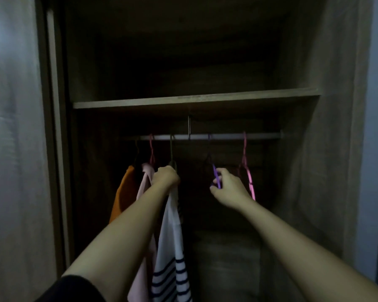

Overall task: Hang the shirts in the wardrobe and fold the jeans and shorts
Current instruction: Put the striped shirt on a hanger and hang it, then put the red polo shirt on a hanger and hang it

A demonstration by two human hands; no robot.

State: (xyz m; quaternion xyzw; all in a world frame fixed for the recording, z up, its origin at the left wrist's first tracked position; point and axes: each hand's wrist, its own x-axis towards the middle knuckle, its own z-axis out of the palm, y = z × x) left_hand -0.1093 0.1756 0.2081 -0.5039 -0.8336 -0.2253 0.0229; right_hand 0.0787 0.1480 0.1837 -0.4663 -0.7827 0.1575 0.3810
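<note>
I face an open, dim wardrobe with a metal rail [216, 136] under a shelf. My left hand [166, 177] grips the top of a white shirt with dark stripes [170, 253] where it hangs from a dark hanger on the rail. To its left hang a pale pink shirt [145, 182] and an orange shirt [124, 192]. My right hand [226, 184] pinches a bare purple hanger [216, 176] that hooks on the rail. An empty pink hanger [248, 173] hangs just right of that hand.
A wooden shelf [194, 99] runs across above the rail, with a dark compartment over it. The wardrobe's side wall [327, 149] stands at the right and a door panel [13, 149] at the left. The wardrobe's lower part is dark.
</note>
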